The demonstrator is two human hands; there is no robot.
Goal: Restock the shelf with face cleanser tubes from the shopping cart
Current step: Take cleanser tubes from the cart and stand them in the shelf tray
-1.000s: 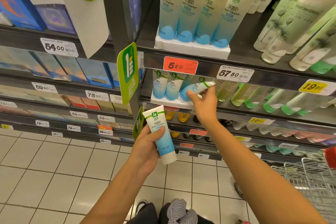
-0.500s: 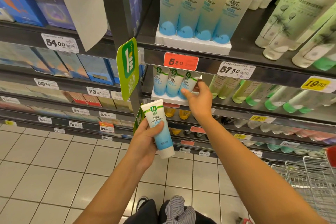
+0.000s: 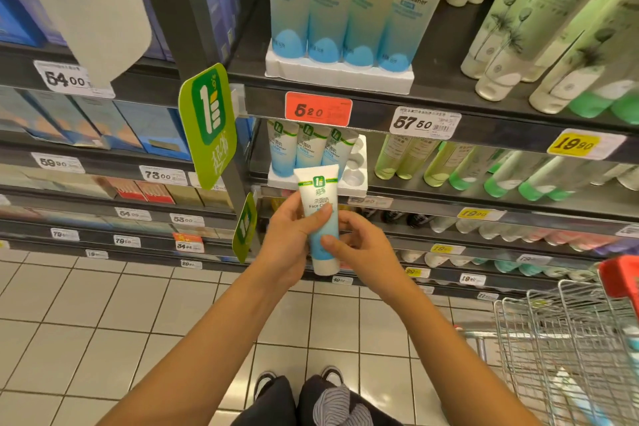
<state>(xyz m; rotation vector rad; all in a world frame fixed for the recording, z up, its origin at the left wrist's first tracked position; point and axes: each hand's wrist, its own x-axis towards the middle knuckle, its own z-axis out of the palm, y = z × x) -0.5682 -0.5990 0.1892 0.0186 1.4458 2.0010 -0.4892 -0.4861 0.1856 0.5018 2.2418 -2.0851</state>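
The tube (image 3: 320, 218) stands upright in front of the shelf, cap down, held between both hands: the left hand (image 3: 290, 242) is wrapped around its left side with the thumb across the label, and the right hand (image 3: 359, 245) is half closed on the lower part, thumb on the blue area. It seems the tube is passing to the right hand for placing. To do this well, I think the right hand should take a firm hold near the cap before the left one lets go, then set the tube cap down into a free hollow at the right end of the tray (image 3: 356, 166), beside the three tubes (image 3: 307, 152) already there, with the label facing out. The label reads "Face Cleaner" under Chinese characters and a green logo with a "1". The tags (image 3: 318, 110) on the shelf edge above read "620", "5750" and "1990". The cart (image 3: 567, 349) stands at the right, and what lies in it I cannot tell.
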